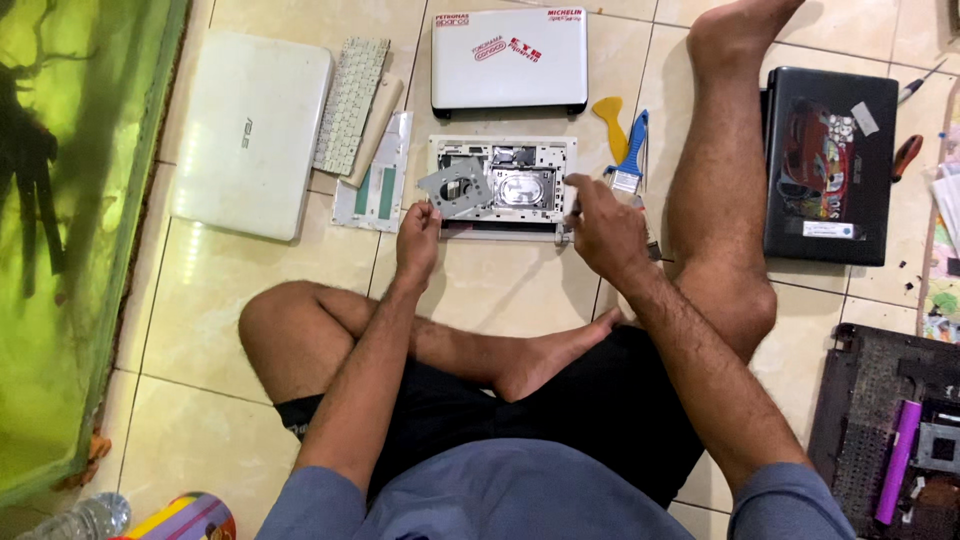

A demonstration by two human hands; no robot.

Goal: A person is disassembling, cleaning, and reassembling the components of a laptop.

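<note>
Around an opened white laptop base [505, 185] on the tiled floor: a closed white laptop [252, 130] and loose keyboard [350, 105] to its left, a stickered lid [510, 58] behind, a black laptop [830, 165] far right. The left hand [418, 240] pinches a grey metal bracket [455, 188] lifted over the base. The right hand [600, 225], fingers curled, grips the base's right edge.

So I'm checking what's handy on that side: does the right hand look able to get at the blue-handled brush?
Probably yes. The right hand rests at the right edge of the opened white laptop base, and the blue-handled brush lies on the tile just beyond it, with nothing between. The raised leg stays further right.
</note>
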